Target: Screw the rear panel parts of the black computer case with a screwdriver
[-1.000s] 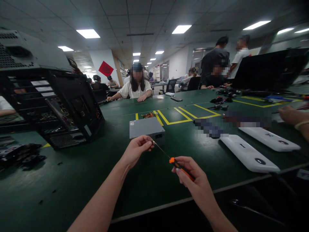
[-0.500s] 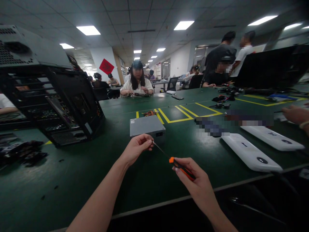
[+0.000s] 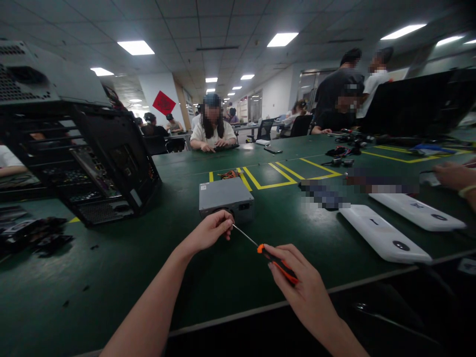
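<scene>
My right hand is closed around the orange and black handle of a screwdriver. Its thin metal shaft slants up and left to my left hand, whose fingers pinch at the tip. Whether something small is also between those fingertips is hidden. Just behind my left hand lies a grey metal computer power supply, flat on the green table, with a socket at the right of its near side. Part of that near side is covered by my left hand.
A black computer case stands at left with a metal unit on top. Dark parts lie beside it. White devices lie at right, near another person's hand. A person sits opposite. Cables lie behind the power supply.
Both hands have shifted slightly; my left hand is a little lower and further from the power supply's top. The screwdriver stays between them. The person opposite has lowered their hands.
</scene>
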`<action>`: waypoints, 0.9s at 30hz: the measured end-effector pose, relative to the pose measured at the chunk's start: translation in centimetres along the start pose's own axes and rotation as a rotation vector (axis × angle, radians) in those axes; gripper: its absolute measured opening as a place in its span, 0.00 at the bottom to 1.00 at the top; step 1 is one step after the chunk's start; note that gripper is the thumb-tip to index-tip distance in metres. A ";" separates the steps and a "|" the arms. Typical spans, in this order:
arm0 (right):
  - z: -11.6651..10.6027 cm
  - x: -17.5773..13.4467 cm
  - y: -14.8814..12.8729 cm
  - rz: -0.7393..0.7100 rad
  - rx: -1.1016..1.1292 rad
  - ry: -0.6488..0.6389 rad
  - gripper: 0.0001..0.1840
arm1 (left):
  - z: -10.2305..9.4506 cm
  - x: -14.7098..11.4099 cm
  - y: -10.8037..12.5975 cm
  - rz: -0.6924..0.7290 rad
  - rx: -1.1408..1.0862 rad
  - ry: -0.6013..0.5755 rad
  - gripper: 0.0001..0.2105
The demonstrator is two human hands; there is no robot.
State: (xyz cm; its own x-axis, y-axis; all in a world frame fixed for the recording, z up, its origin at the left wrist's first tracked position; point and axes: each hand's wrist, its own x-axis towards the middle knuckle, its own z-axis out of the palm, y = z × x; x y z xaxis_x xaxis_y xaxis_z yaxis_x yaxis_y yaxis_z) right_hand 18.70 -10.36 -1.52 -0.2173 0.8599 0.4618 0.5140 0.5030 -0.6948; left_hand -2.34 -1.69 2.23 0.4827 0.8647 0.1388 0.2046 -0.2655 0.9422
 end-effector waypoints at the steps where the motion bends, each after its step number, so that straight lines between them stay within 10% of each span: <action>1: -0.1 0.0 -0.1 0.003 0.027 -0.020 0.15 | 0.1 0.0 0.0 -0.009 -0.018 0.003 0.09; 27: 0.8 1.1 -0.2 0.369 0.573 -0.155 0.19 | 2.2 0.6 -1.3 -0.207 -0.478 0.039 0.20</action>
State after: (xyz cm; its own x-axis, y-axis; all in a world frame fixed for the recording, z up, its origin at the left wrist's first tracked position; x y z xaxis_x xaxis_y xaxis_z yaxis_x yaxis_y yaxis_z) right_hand 17.72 -9.44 -1.29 -0.2506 0.9643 0.0854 0.0678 0.1055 -0.9921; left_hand -0.48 -1.78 0.47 0.4395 0.8961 -0.0624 -0.1239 0.1293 0.9838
